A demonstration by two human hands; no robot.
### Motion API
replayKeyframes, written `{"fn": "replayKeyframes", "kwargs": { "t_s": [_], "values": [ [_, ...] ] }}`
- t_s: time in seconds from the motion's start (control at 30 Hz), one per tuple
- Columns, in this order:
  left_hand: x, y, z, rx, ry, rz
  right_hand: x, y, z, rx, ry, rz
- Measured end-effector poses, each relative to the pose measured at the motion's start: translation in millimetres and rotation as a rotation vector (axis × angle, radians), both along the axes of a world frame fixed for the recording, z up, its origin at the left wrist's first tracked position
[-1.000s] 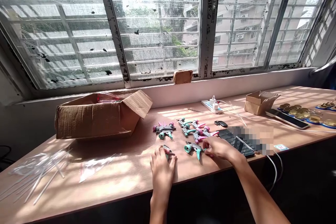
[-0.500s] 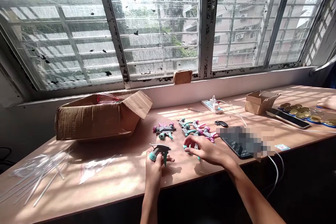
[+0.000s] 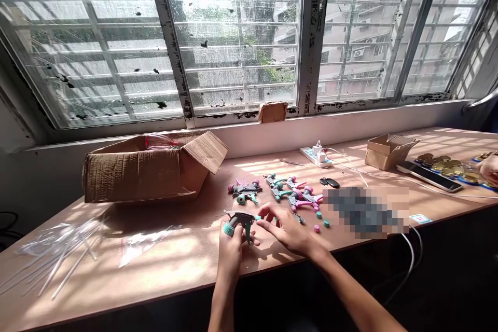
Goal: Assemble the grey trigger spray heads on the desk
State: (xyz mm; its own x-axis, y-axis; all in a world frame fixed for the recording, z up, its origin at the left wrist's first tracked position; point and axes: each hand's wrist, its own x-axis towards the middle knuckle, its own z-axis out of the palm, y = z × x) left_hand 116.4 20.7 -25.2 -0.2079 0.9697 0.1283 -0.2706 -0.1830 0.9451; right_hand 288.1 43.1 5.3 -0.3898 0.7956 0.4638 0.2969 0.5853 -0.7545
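My left hand [image 3: 232,249] is closed around a grey and teal spray trigger head [image 3: 238,222], its nozzle end pointing right. Between the fingertips of my right hand [image 3: 286,228] is a small teal nozzle cap [image 3: 258,217], held close to the nozzle end; I cannot tell whether they touch. Several loose small caps, teal [image 3: 326,223] and pink [image 3: 316,229], lie to the right of my right hand. Behind both hands, several spray trigger heads with pink or teal parts [image 3: 298,199] are scattered on the table.
A cardboard box [image 3: 136,181] stands at back left, above thin clear tubes [image 3: 66,270] and a plastic bag [image 3: 143,244]. Right of centre are a power strip [image 3: 317,157], black key fob [image 3: 329,182], small box [image 3: 383,155] and phone [image 3: 430,176]. Another person's hand [image 3: 489,170] is at the far right.
My right hand has moved left from the loose caps to the spray head's nozzle, carrying a teal cap. The caps it covered now show. My left hand stays nearly in place.
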Motion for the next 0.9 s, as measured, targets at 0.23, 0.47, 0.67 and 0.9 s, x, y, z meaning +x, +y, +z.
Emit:
{"fn": "replayKeyframes", "kwargs": {
  "t_s": [0.23,0.47,0.67,0.9],
  "values": [
    [2.9,-5.6,4.3,0.023,0.006,-0.04,-2.7,-0.6,0.1,-0.001,0.059,0.003],
    [-6.0,-5.3,5.2,0.075,0.057,-0.085,5.8,-1.3,7.6,0.015,0.094,-0.005],
    [-6.3,-3.2,5.8,0.007,0.113,-0.113,3.6,-2.1,7.0,0.018,0.129,0.019],
    [-2.6,-6.6,8.6,0.059,0.142,-0.139,-1.7,0.7,-1.8,-0.013,0.104,0.001]
  ]
}}
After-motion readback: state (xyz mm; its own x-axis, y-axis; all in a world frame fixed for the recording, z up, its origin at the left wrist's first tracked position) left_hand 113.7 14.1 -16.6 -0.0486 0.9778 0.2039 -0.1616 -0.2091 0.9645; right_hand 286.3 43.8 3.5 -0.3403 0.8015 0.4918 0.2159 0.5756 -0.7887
